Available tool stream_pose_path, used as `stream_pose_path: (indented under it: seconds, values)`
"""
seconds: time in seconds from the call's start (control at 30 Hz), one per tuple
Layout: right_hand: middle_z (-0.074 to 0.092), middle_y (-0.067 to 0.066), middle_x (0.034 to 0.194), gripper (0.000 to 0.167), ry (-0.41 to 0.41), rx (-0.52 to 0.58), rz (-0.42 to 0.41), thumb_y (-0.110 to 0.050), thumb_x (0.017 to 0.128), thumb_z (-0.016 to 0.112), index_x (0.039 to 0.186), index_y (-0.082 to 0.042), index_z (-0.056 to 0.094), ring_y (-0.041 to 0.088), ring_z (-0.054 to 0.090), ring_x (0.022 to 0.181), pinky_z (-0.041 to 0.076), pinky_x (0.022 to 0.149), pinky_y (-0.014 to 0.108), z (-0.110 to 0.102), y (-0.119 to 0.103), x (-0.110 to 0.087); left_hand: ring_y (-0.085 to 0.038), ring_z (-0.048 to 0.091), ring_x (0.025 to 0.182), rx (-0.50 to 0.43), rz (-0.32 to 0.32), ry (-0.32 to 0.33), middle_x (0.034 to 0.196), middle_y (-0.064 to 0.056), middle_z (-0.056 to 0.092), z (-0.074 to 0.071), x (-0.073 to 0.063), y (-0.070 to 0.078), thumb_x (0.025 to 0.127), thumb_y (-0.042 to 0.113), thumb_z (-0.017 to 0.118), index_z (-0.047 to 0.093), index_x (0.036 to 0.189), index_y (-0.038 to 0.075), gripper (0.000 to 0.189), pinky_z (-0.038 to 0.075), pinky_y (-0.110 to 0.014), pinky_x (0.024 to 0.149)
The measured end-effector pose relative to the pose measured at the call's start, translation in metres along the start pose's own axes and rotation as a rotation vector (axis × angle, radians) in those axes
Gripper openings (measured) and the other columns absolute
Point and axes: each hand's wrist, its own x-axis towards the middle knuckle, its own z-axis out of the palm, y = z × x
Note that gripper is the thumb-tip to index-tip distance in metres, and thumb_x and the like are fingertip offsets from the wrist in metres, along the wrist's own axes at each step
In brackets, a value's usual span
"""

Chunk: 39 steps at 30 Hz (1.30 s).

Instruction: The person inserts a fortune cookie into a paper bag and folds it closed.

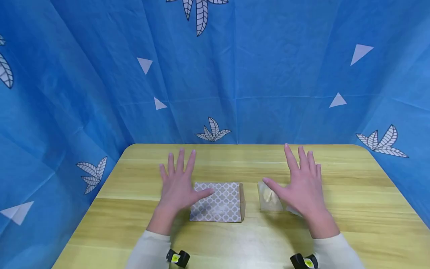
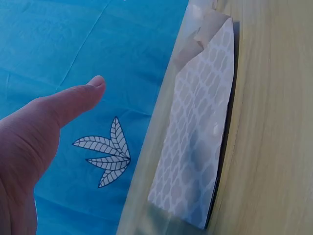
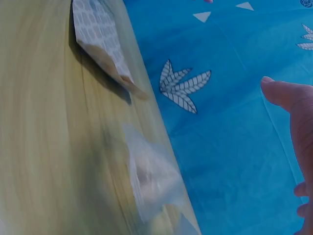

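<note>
A flat paper bag (image 1: pixel 220 203) with a grey-and-white lattice pattern lies on the table, its brown side fold facing right. Above its left edge my left hand (image 1: pixel 178 190) is spread, the thumb overlapping the bag in the head view. To the right lies a small clear plastic packet (image 1: pixel 270 198) with something pale inside. My right hand (image 1: pixel 302 186) hovers over that spot with fingers spread, partly hiding a second clear packet (image 1: pixel 293 210). Neither hand holds anything. In the left wrist view the patterned bag (image 2: pixel 195 132) shows a crumpled brown end.
The wooden table (image 1: pixel 134 213) has rounded far corners. A blue curtain (image 1: pixel 268 74) printed with leaves and triangles hangs behind and along both sides. Dark wrist cameras (image 1: pixel 178 257) sit at both sleeve cuffs.
</note>
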Motion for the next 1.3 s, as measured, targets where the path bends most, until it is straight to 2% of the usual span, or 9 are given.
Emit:
stream_pose_path:
  seconds: [0.23, 0.53, 0.63, 0.87, 0.97, 1.07, 1.3]
  values:
    - [0.021, 0.024, 0.160, 0.103, 0.027, 0.101, -0.032, -0.062, 0.082, 0.071, 0.162, -0.024, 0.019, 0.048, 0.013, 0.145, 0.013, 0.110, 0.070, 0.014, -0.013, 0.001, -0.036, -0.015, 0.147, -0.126, 0.055, -0.016, 0.166, -0.007, -0.005, 0.008, 0.003, 0.007, 0.068, 0.077, 0.072, 0.001, 0.162, 0.028, 0.128, -0.009, -0.063, 0.112]
    - [0.032, 0.015, 0.156, 0.098, 0.024, 0.211, -0.019, -0.058, 0.083, 0.073, 0.161, -0.030, 0.020, 0.043, 0.031, 0.138, 0.032, 0.101, 0.069, 0.032, -0.031, -0.004, -0.034, -0.007, 0.149, -0.233, 0.114, -0.068, 0.166, -0.005, 0.003, 0.029, 0.003, 0.019, 0.067, 0.069, 0.080, 0.009, 0.162, 0.024, 0.127, -0.007, -0.061, 0.114]
    - [0.037, 0.014, 0.153, 0.097, 0.003, 0.232, -0.003, -0.059, 0.083, 0.072, 0.160, -0.031, 0.021, 0.041, 0.034, 0.135, 0.036, 0.099, 0.067, 0.038, -0.035, -0.006, -0.033, -0.006, 0.149, -0.275, 0.119, -0.091, 0.166, -0.004, 0.004, 0.035, 0.001, 0.022, 0.067, 0.068, 0.081, 0.010, 0.162, 0.024, 0.127, -0.007, -0.060, 0.114]
    - [0.045, 0.016, 0.144, 0.095, -0.072, 0.263, 0.042, -0.060, 0.083, 0.072, 0.160, -0.037, 0.021, 0.039, 0.042, 0.129, 0.040, 0.094, 0.069, 0.049, -0.042, -0.012, -0.036, 0.002, 0.149, -0.295, 0.144, -0.121, 0.166, -0.008, 0.009, 0.047, -0.002, 0.027, 0.064, 0.069, 0.082, 0.007, 0.162, 0.022, 0.132, -0.001, -0.062, 0.115]
    - [0.052, 0.013, 0.137, 0.093, -0.081, 0.262, 0.038, -0.057, 0.084, 0.073, 0.159, -0.032, 0.025, 0.037, 0.048, 0.123, 0.044, 0.091, 0.067, 0.054, -0.044, -0.014, -0.039, 0.007, 0.149, -0.314, 0.167, -0.130, 0.165, -0.012, 0.015, 0.053, -0.003, 0.028, 0.064, 0.069, 0.082, 0.009, 0.162, 0.019, 0.132, 0.002, -0.061, 0.115]
    - [0.057, 0.011, 0.128, 0.090, -0.084, 0.278, 0.029, -0.054, 0.084, 0.075, 0.157, -0.027, 0.032, 0.032, 0.054, 0.114, 0.048, 0.086, 0.059, 0.059, -0.045, -0.017, -0.038, 0.011, 0.148, -0.332, 0.180, -0.152, 0.164, -0.013, 0.018, 0.057, -0.005, 0.029, 0.063, 0.069, 0.082, 0.012, 0.162, 0.016, 0.132, 0.003, -0.058, 0.116]
    - [0.062, 0.013, 0.109, 0.081, -0.108, 0.388, 0.010, -0.038, 0.083, 0.081, 0.150, -0.015, 0.043, 0.029, 0.061, 0.093, 0.054, 0.076, 0.044, 0.068, -0.046, -0.022, -0.035, 0.014, 0.148, -0.378, 0.207, -0.214, 0.162, -0.012, 0.023, 0.063, -0.007, 0.031, 0.062, 0.069, 0.083, 0.022, 0.160, 0.012, 0.129, 0.002, -0.055, 0.117]
